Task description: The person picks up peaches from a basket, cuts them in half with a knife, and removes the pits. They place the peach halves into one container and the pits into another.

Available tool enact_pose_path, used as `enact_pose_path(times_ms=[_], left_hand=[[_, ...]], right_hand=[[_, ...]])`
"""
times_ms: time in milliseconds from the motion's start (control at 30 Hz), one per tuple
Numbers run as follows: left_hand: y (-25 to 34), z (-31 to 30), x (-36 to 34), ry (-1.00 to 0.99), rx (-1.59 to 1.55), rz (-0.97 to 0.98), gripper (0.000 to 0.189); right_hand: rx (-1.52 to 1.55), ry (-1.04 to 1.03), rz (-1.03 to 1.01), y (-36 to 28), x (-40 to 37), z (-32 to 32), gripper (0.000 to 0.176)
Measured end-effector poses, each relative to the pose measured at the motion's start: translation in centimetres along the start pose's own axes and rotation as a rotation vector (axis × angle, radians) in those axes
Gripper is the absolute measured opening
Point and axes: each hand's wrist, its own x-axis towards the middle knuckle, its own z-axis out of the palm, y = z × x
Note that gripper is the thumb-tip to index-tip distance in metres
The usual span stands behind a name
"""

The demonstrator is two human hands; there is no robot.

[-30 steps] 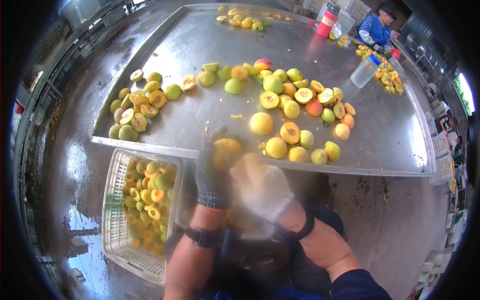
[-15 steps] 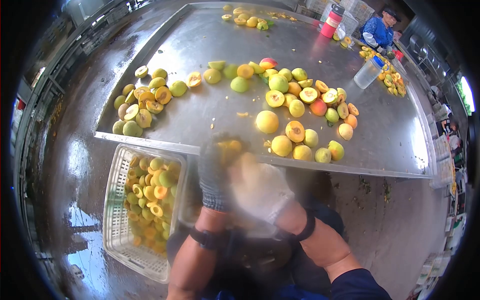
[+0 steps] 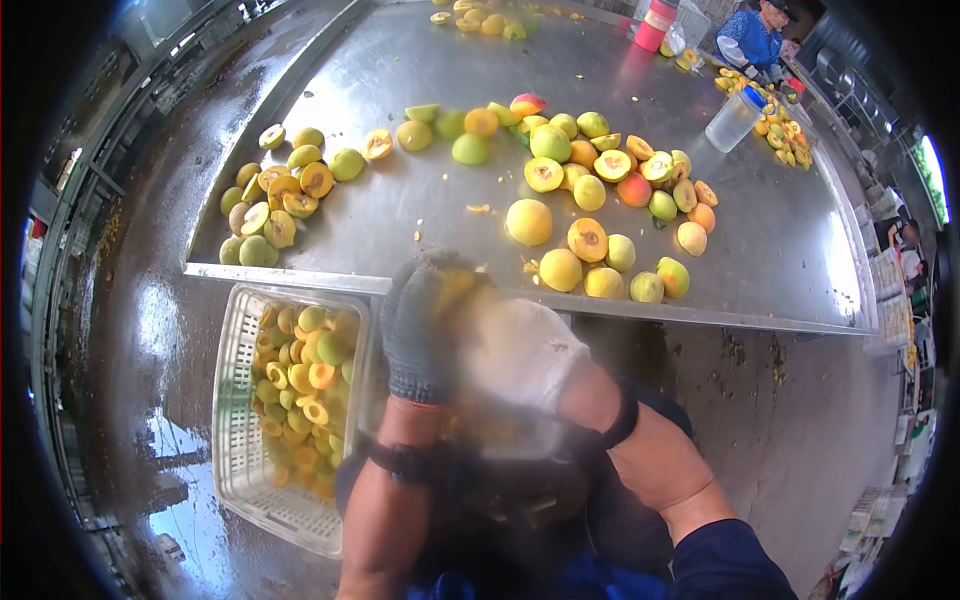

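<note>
My left hand [image 3: 418,330], in a dark knit glove, wraps around a yellow fruit [image 3: 455,285] just in front of the steel table's near edge [image 3: 300,278]. My right hand [image 3: 520,350], in a whitish glove, presses against the same fruit from the right; both hands are blurred and whatever the right hand holds is hidden. Whole and halved yellow-green fruits [image 3: 585,240] lie on the table right beyond my hands.
A white slotted crate [image 3: 240,440] of halved fruit stands on the wet floor at lower left. A pile of halves [image 3: 275,200] sits at the table's left. A clear bottle [image 3: 732,120], a red cup [image 3: 655,25] and a seated person in blue [image 3: 750,40] are far right.
My hands stay together on the fruit and have shifted slightly up towards the table edge. The view has tilted a little; the fruit on the table has not moved.
</note>
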Motion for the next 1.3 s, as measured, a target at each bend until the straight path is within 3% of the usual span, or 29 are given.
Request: enact_pose_path(times_ms=[67, 133, 167, 267, 333, 400, 500, 533, 600, 700, 733, 833, 933, 1033, 1133, 1300], left_hand=[[0.4, -0.5, 0.2, -0.129, 0.120, 0.003, 0.041], [1.6, -0.7, 0.6, -0.258, 0.244, -0.009, 0.040], [2.2, -0.6, 0.6, -0.292, 0.261, -0.032, 0.040], [2.4, 1.0, 0.1, -0.193, -0.005, -0.115, 0.038], [2.4, 2.3, 0.2, -0.088, -0.232, -0.043, 0.031], [1.2, 0.9, 0.6, -0.149, 0.109, 0.036, 0.028], [0.2, 0.4, 0.6, -0.142, 0.509, 0.245, 0.030], [0.1, 0.4, 0.5, -0.136, 0.627, 0.327, 0.033], [-0.5, 0.5, 0.7, -0.113, 0.626, 0.343, 0.037], [0.7, 0.2, 0.8, -0.165, 0.728, 0.447, 0.025], [1.3, 0.1, 0.9, -0.193, 0.778, 0.497, 0.019], [1.3, -0.4, 1.0, -0.183, 0.799, 0.537, 0.020], [1.5, -0.9, 1.1, -0.280, 0.676, 0.543, 0.035], [1.6, -0.8, 0.8, -0.265, 0.702, 0.504, 0.039], [0.8, -1.0, 1.0, -0.266, 0.710, 0.513, 0.056], [0.4, -1.2, 1.6, -0.336, 0.749, 0.582, 0.049]], right_hand=[[0.146, -0.008, -0.061, 1.5, 0.1, 0.0, 0.032], [0.438, -0.195, 0.105, 2.2, -0.4, -1.6, 0.034], [0.508, -0.169, 0.091, 2.2, -0.7, -2.0, 0.036], [0.763, -0.058, 0.062, 1.2, -1.9, -4.0, 0.043], [0.930, -0.179, 0.194, 1.7, -1.9, -5.4, 0.045], [1.033, -0.278, 0.340, 1.4, -2.0, -6.7, 0.047], [0.532, -0.205, 0.225, 3.1, -0.2, -3.1, 0.045], [0.434, -0.095, 0.163, 4.1, -0.2, -1.1, 0.044], [0.293, 0.039, 0.077, 3.1, -0.6, -0.9, 0.038], [0.030, 0.005, 0.077, 1.3, -1.0, -1.5, 0.036], [-0.064, -0.003, -0.043, 1.9, -1.1, -0.6, 0.034], [-0.142, -0.048, -0.020, 1.5, -1.1, -0.1, 0.033], [0.104, -0.108, 0.004, 1.8, -0.9, -1.3, 0.031], [0.246, -0.149, 0.090, 1.3, -0.9, -1.8, 0.033], [-0.096, -0.207, 0.028, 0.6, -1.2, -1.2, 0.037], [-0.021, -0.219, 0.042, 1.7, -0.9, -0.9, 0.032]])
